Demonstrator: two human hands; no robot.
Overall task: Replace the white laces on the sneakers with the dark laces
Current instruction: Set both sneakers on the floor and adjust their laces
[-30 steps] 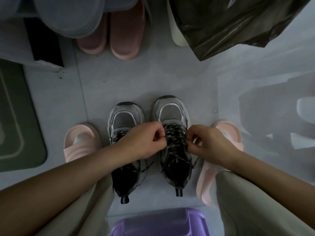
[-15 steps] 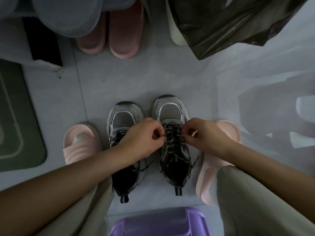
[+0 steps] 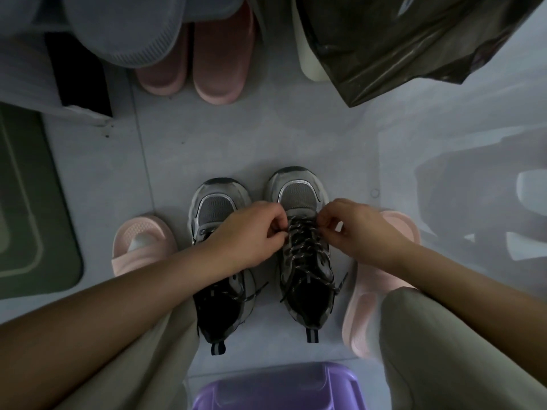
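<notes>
Nearest the camera a purple plastic tub (image 3: 278, 386) sits between the person's knees. Just beyond it two grey sneakers stand side by side on the floor (image 3: 266, 137), toes pointing away, with one pale pink slide (image 3: 142, 241) outside the left sneaker (image 3: 216, 208) and a second pink slide (image 3: 362, 315) outside the right sneaker (image 3: 299, 193). The left hand (image 3: 248, 235) reaches across the left sneaker and the right hand (image 3: 358, 229) comes in opposite. Both have their fingers curled, pinching the dark laces (image 3: 302, 250) near the toe end of the right sneaker, while farther off lie a pair of pink slippers (image 3: 219, 63), a black plastic bag (image 3: 399, 39) and a green mat (image 3: 29, 202).
</notes>
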